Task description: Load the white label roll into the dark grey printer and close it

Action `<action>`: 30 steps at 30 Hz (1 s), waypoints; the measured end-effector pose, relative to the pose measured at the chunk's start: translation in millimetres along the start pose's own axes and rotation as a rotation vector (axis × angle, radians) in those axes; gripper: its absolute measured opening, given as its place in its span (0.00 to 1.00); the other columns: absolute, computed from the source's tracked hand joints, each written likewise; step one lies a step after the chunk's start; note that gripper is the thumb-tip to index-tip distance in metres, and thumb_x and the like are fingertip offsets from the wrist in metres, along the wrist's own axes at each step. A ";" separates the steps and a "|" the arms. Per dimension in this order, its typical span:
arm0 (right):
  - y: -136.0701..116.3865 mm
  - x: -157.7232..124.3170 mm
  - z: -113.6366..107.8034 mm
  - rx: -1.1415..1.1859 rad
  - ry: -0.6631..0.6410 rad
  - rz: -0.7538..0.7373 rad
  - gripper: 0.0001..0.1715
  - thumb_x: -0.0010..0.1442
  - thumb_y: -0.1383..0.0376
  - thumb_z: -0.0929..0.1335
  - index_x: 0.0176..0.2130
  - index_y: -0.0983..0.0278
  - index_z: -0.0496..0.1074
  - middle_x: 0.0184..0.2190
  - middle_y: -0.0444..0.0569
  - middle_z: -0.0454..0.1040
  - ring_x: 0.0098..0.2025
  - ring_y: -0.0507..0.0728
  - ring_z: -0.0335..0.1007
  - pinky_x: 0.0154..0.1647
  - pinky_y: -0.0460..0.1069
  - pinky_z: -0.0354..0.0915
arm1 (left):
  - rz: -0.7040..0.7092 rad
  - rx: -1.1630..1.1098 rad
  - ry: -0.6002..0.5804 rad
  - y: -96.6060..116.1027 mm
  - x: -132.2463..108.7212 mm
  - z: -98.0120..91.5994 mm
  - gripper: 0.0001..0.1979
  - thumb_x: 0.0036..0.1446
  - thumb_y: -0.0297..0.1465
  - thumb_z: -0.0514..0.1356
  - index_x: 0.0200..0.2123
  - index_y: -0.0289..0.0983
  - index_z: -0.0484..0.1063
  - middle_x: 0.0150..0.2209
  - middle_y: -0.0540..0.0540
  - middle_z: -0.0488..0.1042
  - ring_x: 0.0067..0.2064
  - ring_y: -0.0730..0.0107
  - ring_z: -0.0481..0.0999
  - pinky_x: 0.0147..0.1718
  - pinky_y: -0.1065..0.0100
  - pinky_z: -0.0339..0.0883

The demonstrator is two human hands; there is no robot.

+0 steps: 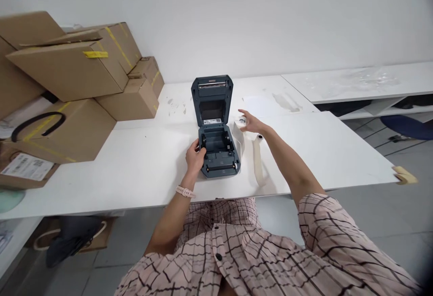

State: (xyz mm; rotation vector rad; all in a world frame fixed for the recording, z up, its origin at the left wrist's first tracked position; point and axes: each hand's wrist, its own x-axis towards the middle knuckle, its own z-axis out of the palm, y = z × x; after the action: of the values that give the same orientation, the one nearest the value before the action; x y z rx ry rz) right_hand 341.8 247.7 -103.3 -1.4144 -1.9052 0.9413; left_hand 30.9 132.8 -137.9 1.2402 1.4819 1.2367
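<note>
A dark blue-grey label printer (219, 157) stands on the white table with its lid (212, 99) raised, its inner bay exposed. My left hand (195, 156) holds the printer's left side, thumb over the top edge and fingers down along the wall. Just right of the printer lies a white paper roll (239, 123), partly hidden. Over that roll is my right hand (250, 122), thumb and fingers spread apart; whether the fingertips touch it I cannot tell. Closer to me, a cream-white strip (258, 165) with a small dark-ended core at its top lies beside the printer.
Cardboard boxes (67, 70) with yellow tape are piled on the left of the table (152, 169). A second white table (365, 81) with clear plastic on it adjoins at the back right. A blue stool seat (407, 127) is beyond the right edge, and a padded corner (404, 175) sticks out.
</note>
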 end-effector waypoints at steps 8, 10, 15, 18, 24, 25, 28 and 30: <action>35.7 -81.8 -37.6 0.353 0.175 0.091 0.47 0.49 0.61 0.74 0.66 0.55 0.67 0.71 0.61 0.66 0.72 0.69 0.63 0.71 0.69 0.58 | 0.016 -0.025 -0.006 -5.5 1.4 -0.4 0.29 0.53 0.28 0.63 0.60 0.41 0.76 0.59 0.41 0.80 0.57 0.53 0.80 0.61 0.52 0.70; 46.1 -104.6 -27.0 0.393 0.198 0.156 0.41 0.47 0.61 0.75 0.60 0.56 0.73 0.65 0.60 0.73 0.67 0.70 0.69 0.68 0.69 0.62 | 0.011 -0.034 0.000 -6.2 1.6 0.7 0.29 0.53 0.28 0.63 0.60 0.41 0.76 0.59 0.41 0.79 0.58 0.54 0.79 0.62 0.53 0.70; 37.9 -126.5 29.4 0.425 0.260 0.218 0.42 0.44 0.48 0.79 0.56 0.57 0.73 0.52 0.55 0.82 0.51 0.65 0.79 0.52 0.61 0.75 | 0.007 -0.071 0.017 -7.4 1.2 3.9 0.29 0.52 0.28 0.63 0.59 0.41 0.76 0.58 0.42 0.80 0.58 0.54 0.79 0.62 0.54 0.70; -0.8 -136.7 34.0 0.467 0.265 0.079 0.42 0.53 0.41 0.75 0.60 0.54 0.70 0.53 0.55 0.80 0.50 0.65 0.79 0.50 0.59 0.75 | 0.005 -0.095 0.024 -7.3 -0.5 4.1 0.28 0.53 0.28 0.63 0.59 0.41 0.76 0.58 0.42 0.80 0.59 0.54 0.79 0.61 0.54 0.70; -116.1 -116.3 22.4 0.058 -0.029 -0.365 0.35 0.66 0.47 0.67 0.68 0.51 0.63 0.61 0.52 0.76 0.57 0.67 0.75 0.56 0.62 0.71 | -0.018 -0.112 0.000 -8.2 0.1 3.7 0.29 0.54 0.29 0.64 0.61 0.41 0.74 0.61 0.41 0.78 0.59 0.54 0.78 0.60 0.55 0.72; -128.8 -102.2 30.2 -0.120 -0.090 -0.400 0.30 0.68 0.53 0.66 0.67 0.53 0.65 0.61 0.53 0.76 0.57 0.67 0.75 0.57 0.62 0.70 | -0.026 -0.111 0.008 -9.1 1.1 4.2 0.29 0.54 0.29 0.64 0.61 0.41 0.74 0.61 0.41 0.78 0.59 0.55 0.78 0.60 0.55 0.71; -146.3 -57.7 65.2 -0.666 -0.225 -0.355 0.29 0.66 0.69 0.65 0.64 0.64 0.69 0.56 0.60 0.80 0.56 0.68 0.76 0.60 0.62 0.64 | -0.025 -0.113 0.019 -11.5 3.6 5.9 0.29 0.54 0.29 0.64 0.61 0.40 0.74 0.62 0.41 0.78 0.60 0.56 0.78 0.62 0.55 0.70; -146.0 -37.4 87.7 -0.912 -0.305 -0.281 0.27 0.64 0.73 0.65 0.61 0.69 0.71 0.50 0.64 0.82 0.54 0.69 0.78 0.61 0.61 0.60 | -0.021 -0.114 0.016 -11.9 3.9 6.8 0.28 0.55 0.29 0.64 0.61 0.41 0.74 0.61 0.42 0.78 0.60 0.56 0.78 0.62 0.56 0.69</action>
State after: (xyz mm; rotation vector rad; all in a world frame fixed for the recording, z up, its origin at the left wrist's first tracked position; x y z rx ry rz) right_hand 202.1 166.9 -37.4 -1.4268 -2.8725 0.1151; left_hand 34.7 137.5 -150.8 1.1394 1.4123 1.3007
